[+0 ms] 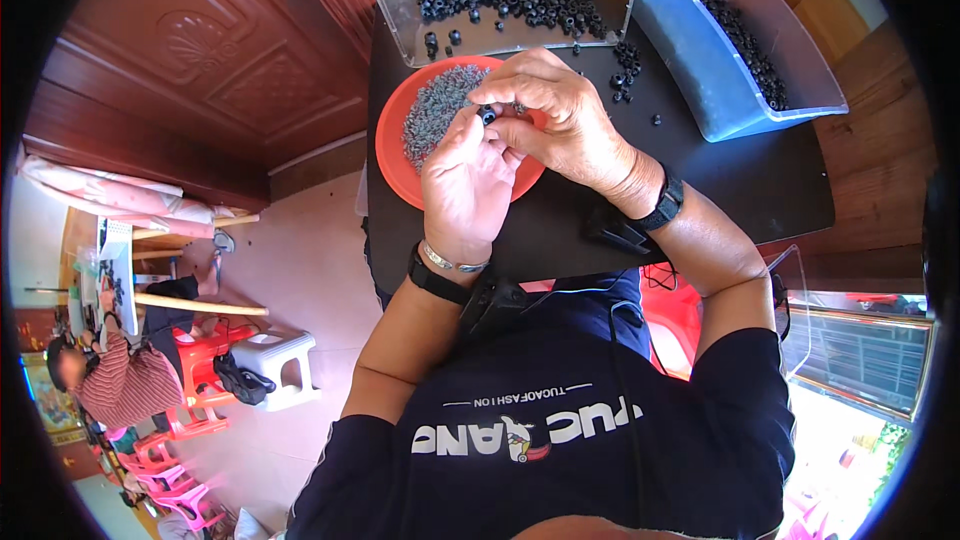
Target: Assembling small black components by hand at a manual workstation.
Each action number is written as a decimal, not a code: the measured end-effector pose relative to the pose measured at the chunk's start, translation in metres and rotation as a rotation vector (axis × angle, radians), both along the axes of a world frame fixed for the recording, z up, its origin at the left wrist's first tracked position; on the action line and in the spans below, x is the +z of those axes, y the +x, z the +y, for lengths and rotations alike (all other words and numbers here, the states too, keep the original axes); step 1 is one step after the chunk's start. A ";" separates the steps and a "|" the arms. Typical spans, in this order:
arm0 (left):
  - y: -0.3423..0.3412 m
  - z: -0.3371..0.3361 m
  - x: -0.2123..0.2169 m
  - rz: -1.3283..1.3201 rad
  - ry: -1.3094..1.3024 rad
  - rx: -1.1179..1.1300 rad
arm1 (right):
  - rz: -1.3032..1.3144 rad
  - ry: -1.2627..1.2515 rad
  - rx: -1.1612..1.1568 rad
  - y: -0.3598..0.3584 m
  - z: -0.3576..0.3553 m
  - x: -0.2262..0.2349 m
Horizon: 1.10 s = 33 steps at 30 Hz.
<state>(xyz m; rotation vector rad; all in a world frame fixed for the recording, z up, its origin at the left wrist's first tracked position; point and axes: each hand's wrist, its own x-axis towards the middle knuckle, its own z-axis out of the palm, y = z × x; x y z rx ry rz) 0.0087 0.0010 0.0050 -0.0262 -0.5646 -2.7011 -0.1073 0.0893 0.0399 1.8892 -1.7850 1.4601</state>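
Note:
A small black cylindrical part (pixel 487 114) with a hole in its end sits between the fingertips of both hands. My left hand (pixel 465 180), palm up, pinches it from the left and below. From above and the right, my right hand (pixel 570 120) closes its thumb and forefinger on the same part. Anything else inside that pinch is hidden. Both hands are over an orange-red round bowl (pixel 393 145), which holds a heap of small grey metal pieces (pixel 440 105) that look like screws.
Behind the bowl, a clear plastic bin (pixel 500 43) lies with many black parts. A blue-grey bin (pixel 735 120) at right holds more. Loose black parts (pixel 625 65) lie between them on the dark table (pixel 700 190). Another person (pixel 130 380) sits far left near stools (pixel 275 365).

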 end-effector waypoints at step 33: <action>0.000 -0.003 -0.002 0.025 -0.014 -0.035 | 0.136 -0.052 0.033 -0.002 -0.002 -0.001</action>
